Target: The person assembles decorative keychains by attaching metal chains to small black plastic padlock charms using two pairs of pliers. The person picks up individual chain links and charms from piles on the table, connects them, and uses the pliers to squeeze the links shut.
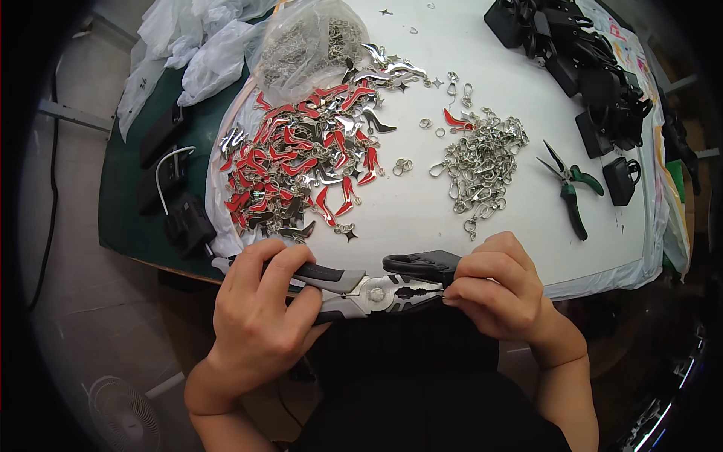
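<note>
My left hand (267, 316) is closed round the grey-and-black handles of a pair of pliers (378, 294). The jaws point right and reach my right hand's fingertips. My right hand (497, 290) is closed too, its thumb and finger pinched by the jaw tips; any small part there is too small to make out. A black handle-shaped piece (422, 265) sticks out leftward from under the right fingers, above the pliers; its other end is hidden. Beyond my hands lie a heap of red and black high-heel shoe charms (294, 154) and a pile of silver swivel clasps (482, 169).
A clear plastic bag of metal rings (312, 49) stands behind the charms. Green-handled pliers (572, 184) lie at right, near black power adapters (599, 83). White plastic bags (203, 45) sit at far left. The white tabletop (429, 83) holds a few loose rings.
</note>
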Action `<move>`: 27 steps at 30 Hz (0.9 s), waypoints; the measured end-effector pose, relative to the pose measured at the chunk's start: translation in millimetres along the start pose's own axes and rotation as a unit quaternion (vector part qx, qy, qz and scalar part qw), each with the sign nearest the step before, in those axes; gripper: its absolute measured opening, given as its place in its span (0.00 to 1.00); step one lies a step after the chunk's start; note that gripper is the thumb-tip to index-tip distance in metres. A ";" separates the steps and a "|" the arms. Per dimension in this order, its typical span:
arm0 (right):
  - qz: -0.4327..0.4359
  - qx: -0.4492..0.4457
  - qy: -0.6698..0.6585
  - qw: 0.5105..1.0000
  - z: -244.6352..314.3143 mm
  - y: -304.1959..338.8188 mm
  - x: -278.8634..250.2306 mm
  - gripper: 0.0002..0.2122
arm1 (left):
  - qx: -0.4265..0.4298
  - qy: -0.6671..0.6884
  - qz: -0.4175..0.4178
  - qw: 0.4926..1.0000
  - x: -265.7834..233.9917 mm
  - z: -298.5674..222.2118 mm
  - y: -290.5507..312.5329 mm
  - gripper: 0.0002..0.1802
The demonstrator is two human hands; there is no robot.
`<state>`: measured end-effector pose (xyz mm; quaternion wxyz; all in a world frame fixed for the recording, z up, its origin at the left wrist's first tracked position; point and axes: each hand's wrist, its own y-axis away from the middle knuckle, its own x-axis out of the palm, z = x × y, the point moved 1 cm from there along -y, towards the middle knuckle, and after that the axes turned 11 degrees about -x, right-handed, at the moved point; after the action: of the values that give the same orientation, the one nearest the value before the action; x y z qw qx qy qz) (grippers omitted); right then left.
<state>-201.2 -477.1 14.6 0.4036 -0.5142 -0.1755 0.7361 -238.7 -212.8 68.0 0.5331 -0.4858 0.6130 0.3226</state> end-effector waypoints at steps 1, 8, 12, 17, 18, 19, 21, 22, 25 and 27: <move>0.000 0.001 0.002 1.000 -1.3 0.8 -3.8 0.13 | 0.010 0.007 0.001 1.000 2.1 1.6 -1.0 0.20; 0.061 0.267 0.253 0.928 -57.3 56.3 -105.8 0.30 | 0.021 0.044 0.044 0.998 4.9 17.2 -1.9 0.20; 0.199 0.336 0.301 0.870 -74.2 99.3 -124.3 0.39 | 0.019 0.041 0.039 0.998 0.6 23.9 -5.8 0.22; 0.167 0.328 0.343 0.864 -73.2 111.2 -116.0 0.28 | -0.018 0.078 0.012 0.997 1.5 26.2 -6.6 0.22; 0.149 0.335 0.343 0.865 -71.8 108.3 -115.9 0.24 | -0.018 0.077 0.012 0.997 -1.0 26.7 -6.1 0.22; 0.149 0.335 0.345 0.864 -64.9 100.9 -117.5 0.24 | -0.032 0.077 0.028 0.996 -3.5 26.9 -6.7 0.21; 0.102 0.371 0.147 0.911 -42.4 73.9 -111.8 0.19 | -0.056 0.070 0.047 0.995 -6.1 25.7 -5.2 0.20; 0.111 0.311 0.123 0.936 -24.0 52.0 -106.0 0.19 | -0.042 0.075 0.034 0.996 -5.8 24.4 -8.6 0.21; 0.200 0.195 0.059 0.958 11.1 11.9 -94.5 0.32 | -0.016 0.078 0.024 0.997 -6.2 26.1 -10.0 0.22; 0.245 0.145 0.118 0.951 22.9 -8.1 -85.8 0.35 | -0.007 0.077 0.023 0.997 -7.6 28.5 -6.8 0.24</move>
<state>-206.0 -535.1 82.2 0.2988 -0.5605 0.1134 0.7640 -223.0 -187.0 69.9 0.4734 -0.4988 0.6609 0.3005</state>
